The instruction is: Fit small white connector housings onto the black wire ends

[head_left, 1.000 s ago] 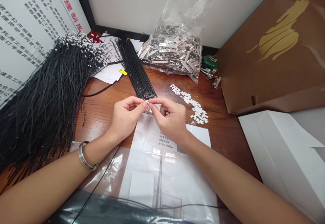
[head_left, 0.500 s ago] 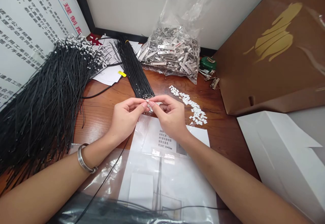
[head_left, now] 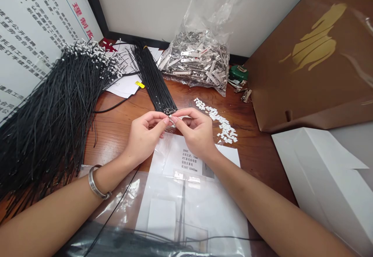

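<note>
My left hand [head_left: 145,136] is closed in a pinch, and a thin black wire [head_left: 116,206] runs down from beneath it toward the lower left. Its fingertips meet those of my right hand [head_left: 195,132], which pinches a small white piece [head_left: 170,116], mostly covered by the fingers. It resembles the small white connector housings [head_left: 223,123] scattered to the right. Just beyond the fingertips lies the near end of a tied bundle of black wires [head_left: 154,80]. Below both hands, a printed sheet [head_left: 163,159] lies under clear plastic.
A large heap of black wires with white ends [head_left: 55,105] fills the left. At the back stands a clear bag of metal strips [head_left: 198,56], beside a green tape measure [head_left: 239,73]. A brown box [head_left: 309,55] and a white box [head_left: 320,179] border the right side.
My fingertips have shifted slightly around the small white piece, and my right hand has moved a touch to the right. The wire below my left hand has swung slightly left.
</note>
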Tool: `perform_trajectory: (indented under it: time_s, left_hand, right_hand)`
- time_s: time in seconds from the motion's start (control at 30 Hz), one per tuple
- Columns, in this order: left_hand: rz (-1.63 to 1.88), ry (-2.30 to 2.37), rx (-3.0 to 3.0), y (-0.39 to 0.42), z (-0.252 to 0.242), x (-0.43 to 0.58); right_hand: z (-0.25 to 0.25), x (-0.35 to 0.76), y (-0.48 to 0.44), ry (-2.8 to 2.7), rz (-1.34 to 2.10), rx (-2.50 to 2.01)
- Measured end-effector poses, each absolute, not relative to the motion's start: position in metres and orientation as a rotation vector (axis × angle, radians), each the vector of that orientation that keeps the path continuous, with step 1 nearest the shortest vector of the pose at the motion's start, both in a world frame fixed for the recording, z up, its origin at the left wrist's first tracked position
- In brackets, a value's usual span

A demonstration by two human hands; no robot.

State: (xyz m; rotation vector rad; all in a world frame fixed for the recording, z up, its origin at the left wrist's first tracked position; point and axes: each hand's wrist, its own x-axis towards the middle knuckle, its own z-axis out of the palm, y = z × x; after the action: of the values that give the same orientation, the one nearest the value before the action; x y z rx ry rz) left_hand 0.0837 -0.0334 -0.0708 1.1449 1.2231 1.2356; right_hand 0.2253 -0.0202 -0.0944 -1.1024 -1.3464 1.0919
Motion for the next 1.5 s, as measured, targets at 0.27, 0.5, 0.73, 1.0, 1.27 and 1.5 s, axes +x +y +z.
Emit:
perform_trajectory:
  time_s: [0.27, 0.5, 0.73, 1.0, 1.27, 1.5]
  left_hand:
    - [1.218, 1.197, 1.097, -0.034, -0.072, 0.083]
    - [1.208, 1.216, 1.071, -0.035, -0.072, 0.083]
    - [1.191, 1.254, 1.073, -0.034, -0.071, 0.083]
    - [1.215, 1.204, 1.126, -0.035, -0.074, 0.083]
    - [1.206, 1.199, 1.086, -0.034, -0.070, 0.082]
    - [1.205, 1.197, 1.057, -0.034, -0.070, 0.082]
  right_hand:
    - [-0.092, 0.225, -0.020, -1.304, 1.144, -1.068]
    - [-0.089, 0.225, -0.019, -1.272, 1.216, -1.057]
    - [-0.090, 0.226, -0.018, -1.279, 1.251, -1.063]
    - [-0.089, 0.226, -0.017, -1.228, 1.286, -1.044]
    - [-0.084, 0.223, -0.017, -1.077, 1.383, -1.030]
    - [-0.086, 0.222, -0.017, -1.064, 1.400, -1.026]
